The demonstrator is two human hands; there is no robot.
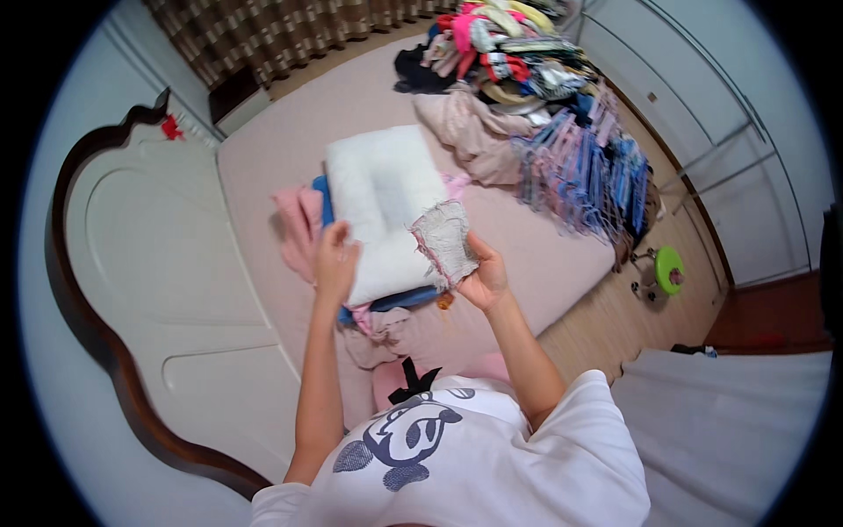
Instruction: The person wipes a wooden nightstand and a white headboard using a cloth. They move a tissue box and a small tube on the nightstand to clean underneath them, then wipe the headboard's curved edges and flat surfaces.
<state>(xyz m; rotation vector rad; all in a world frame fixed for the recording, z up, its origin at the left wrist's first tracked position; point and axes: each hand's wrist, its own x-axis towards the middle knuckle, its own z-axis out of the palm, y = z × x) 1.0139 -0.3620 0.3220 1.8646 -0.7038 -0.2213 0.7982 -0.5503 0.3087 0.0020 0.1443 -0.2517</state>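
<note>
In my right hand [486, 275] is a small greyish-white cloth [446, 238] with frayed edges and a reddish border along one side. It is held up over the lower right part of a white pillow [369, 178], which has a sunken middle. My left hand [336, 262] hovers at the pillow's left edge with bent fingers and nothing visible in it; whether it touches the pillow I cannot tell. Blue fabric [408, 300] and pink fabric [296, 221] stick out from beneath or beside the pillow.
A pale pink bed [296, 112] carries a heap of clothes [514, 59], a crumpled pink cloth [471, 132] and many plastic hangers [586, 171] on its far right. The headboard [158, 224] rises at left. A green stool [669, 270] stands on the floor near white wardrobe doors [744, 197].
</note>
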